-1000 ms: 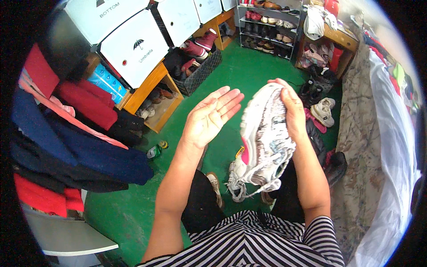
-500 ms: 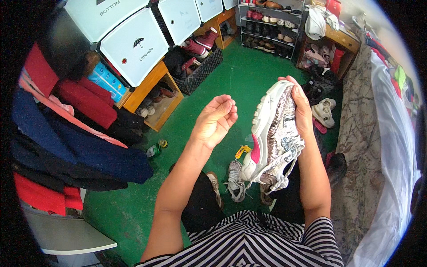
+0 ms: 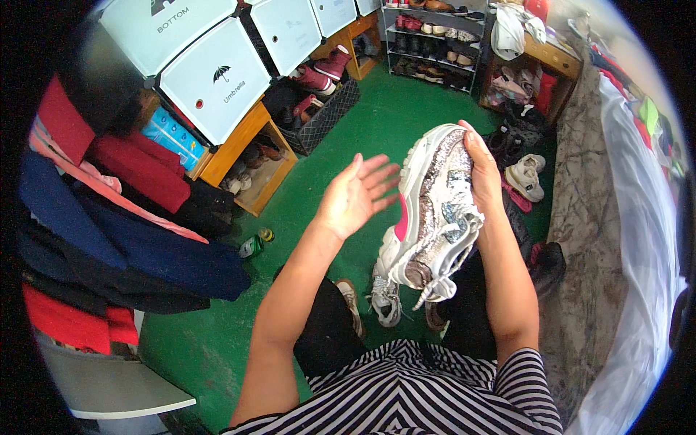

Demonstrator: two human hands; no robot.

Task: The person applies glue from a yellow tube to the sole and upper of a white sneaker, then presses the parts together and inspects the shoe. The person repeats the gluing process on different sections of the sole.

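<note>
My right hand (image 3: 484,165) grips a chunky sneaker (image 3: 437,196) by its toe end. The shoe is white with brown glittery panels, a pink patch at the heel side of the sole and loose white laces hanging by its opening. Its toe points away from me, and the upper faces up toward me. Close to the left of the sole is my left hand (image 3: 357,194), fingers spread and holding nothing. Below, on the floor between my feet, stands a grey lace-up sneaker (image 3: 385,303), partly covered by the held shoe.
A green bottle (image 3: 251,247) lies on the green floor (image 3: 348,145). Far off stand a shoe rack (image 3: 433,49) and a black crate (image 3: 328,116) of shoes. White sneakers (image 3: 525,177) sit by the patterned bed (image 3: 573,239). Clothes (image 3: 130,232) hang at the left.
The sneaker has shifted left and rolled so more of its upper shows. My left hand has opened from curled fingers and moved nearer the sole. A yellow tag on the floor is now hidden.
</note>
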